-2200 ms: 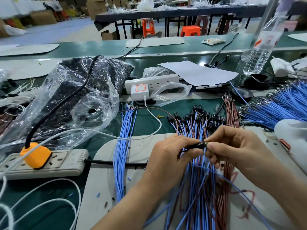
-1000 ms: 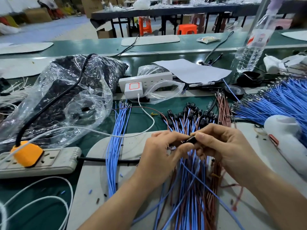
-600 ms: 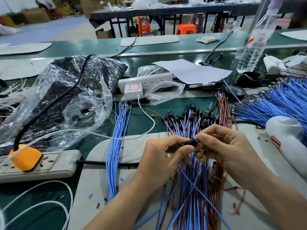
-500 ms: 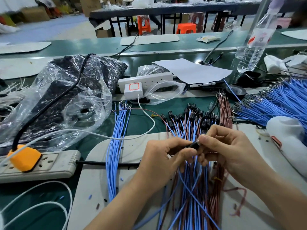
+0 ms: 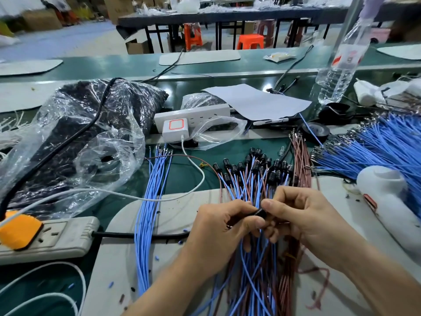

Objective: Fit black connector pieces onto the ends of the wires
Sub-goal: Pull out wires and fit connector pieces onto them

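Right, the connector [image 5: 261, 213] sits over the wires [image 5: 250, 277], pinched from both sides: left hand [image 5: 218, 233] steadying it, right hand [image 5: 305, 221] gripping its other end, likely to seat a wire. Finished ones [image 5: 255, 165] fan out beyond, apart from bare blue wires [image 5: 148, 213].

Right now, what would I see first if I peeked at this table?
In the middle, the left hand and right hand pinch one small black connector over a heap of blue and brown wires. A fan of blue wires spreads at far right, and an orange plug sits at the left edge.
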Demonstrator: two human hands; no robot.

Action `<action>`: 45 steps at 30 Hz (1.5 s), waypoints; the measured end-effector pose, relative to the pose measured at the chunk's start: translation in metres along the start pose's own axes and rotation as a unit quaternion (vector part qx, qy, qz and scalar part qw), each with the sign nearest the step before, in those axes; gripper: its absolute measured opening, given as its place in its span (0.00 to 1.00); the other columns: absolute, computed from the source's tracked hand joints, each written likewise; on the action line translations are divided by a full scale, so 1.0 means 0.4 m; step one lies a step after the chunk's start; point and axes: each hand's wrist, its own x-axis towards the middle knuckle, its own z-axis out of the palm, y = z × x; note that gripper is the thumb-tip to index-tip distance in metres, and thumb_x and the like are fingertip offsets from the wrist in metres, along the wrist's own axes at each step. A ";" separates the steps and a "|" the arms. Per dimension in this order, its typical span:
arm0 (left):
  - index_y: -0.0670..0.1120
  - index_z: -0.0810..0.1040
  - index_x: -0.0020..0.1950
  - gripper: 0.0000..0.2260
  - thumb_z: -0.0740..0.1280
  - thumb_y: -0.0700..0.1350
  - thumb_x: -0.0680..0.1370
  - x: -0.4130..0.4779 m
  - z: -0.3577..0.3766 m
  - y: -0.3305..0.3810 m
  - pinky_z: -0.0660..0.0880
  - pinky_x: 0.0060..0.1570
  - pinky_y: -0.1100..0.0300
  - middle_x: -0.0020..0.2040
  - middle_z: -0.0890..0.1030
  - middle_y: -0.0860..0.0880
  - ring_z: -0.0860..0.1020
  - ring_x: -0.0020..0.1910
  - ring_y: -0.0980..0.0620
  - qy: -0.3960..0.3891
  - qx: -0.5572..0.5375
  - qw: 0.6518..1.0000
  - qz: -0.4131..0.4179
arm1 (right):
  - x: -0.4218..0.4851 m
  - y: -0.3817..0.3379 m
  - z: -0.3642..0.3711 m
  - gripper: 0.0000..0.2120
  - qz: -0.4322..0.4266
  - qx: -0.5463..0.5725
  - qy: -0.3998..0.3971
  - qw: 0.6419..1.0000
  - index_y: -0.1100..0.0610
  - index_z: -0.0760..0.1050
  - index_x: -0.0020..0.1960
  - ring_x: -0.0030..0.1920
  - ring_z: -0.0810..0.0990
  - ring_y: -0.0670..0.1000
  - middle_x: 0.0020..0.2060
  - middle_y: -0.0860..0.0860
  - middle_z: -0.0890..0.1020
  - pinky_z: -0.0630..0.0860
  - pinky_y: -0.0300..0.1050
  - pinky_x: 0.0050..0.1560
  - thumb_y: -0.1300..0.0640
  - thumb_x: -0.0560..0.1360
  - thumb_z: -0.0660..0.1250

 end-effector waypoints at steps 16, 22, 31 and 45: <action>0.49 0.79 0.53 0.09 0.65 0.36 0.78 -0.001 -0.033 0.160 0.69 0.23 0.64 0.31 0.81 0.51 0.68 0.22 0.57 -0.017 0.023 0.996 -0.082 | -0.001 -0.078 -0.089 0.15 -0.200 0.130 0.183 0.954 0.54 0.81 0.36 0.25 0.74 0.45 0.29 0.50 0.80 0.70 0.34 0.24 0.67 0.76 0.63; 0.57 0.77 0.54 0.13 0.62 0.40 0.80 -0.113 -0.052 0.280 0.68 0.23 0.68 0.36 0.84 0.56 0.69 0.19 0.59 -0.150 0.123 0.971 -0.142 | 0.040 -0.047 -0.153 0.10 -0.232 0.063 0.350 0.905 0.51 0.75 0.43 0.26 0.77 0.40 0.25 0.44 0.80 0.75 0.34 0.29 0.63 0.79 0.63; 0.49 0.78 0.59 0.12 0.60 0.49 0.81 -0.129 -0.149 0.143 0.68 0.59 0.60 0.58 0.77 0.52 0.74 0.59 0.52 -0.046 0.533 0.819 -0.208 | 0.039 0.006 -0.088 0.30 -0.129 -0.280 0.198 0.930 0.56 0.69 0.72 0.55 0.79 0.49 0.59 0.52 0.79 0.75 0.37 0.58 0.53 0.73 0.72; 0.44 0.72 0.66 0.21 0.58 0.32 0.75 -0.004 -0.230 0.048 0.73 0.50 0.57 0.58 0.73 0.40 0.75 0.55 0.43 0.066 0.549 0.794 -0.251 | 0.004 0.018 -0.027 0.14 -0.190 -0.419 0.192 0.867 0.59 0.78 0.60 0.69 0.68 0.52 0.67 0.54 0.73 0.58 0.42 0.69 0.61 0.75 0.70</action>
